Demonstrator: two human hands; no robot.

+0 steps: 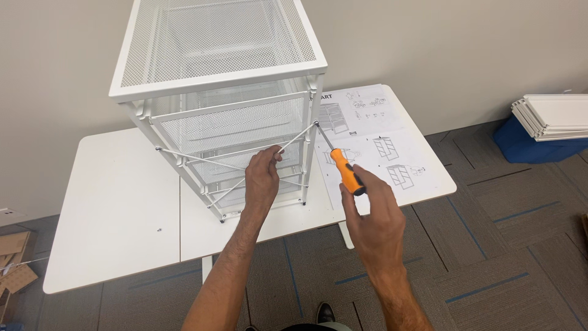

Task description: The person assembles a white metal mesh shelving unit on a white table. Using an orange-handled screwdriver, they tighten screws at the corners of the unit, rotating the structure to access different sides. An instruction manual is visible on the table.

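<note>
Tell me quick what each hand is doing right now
Left hand: closed on a diagonal brace rod of the white mesh drawer unit.
Right hand: holding an orange-handled screwdriver.

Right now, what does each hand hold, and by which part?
The right hand holds an orange-handled screwdriver by its handle. The left hand pinches a white cross-brace rod of the mesh drawer unit near its middle.

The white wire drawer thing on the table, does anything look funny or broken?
Nothing looks broken. One small loose screw lies alone on the white table, apart from the mesh drawer unit. The left hand grips a cross rod; the right hand holds the orange screwdriver.
</note>
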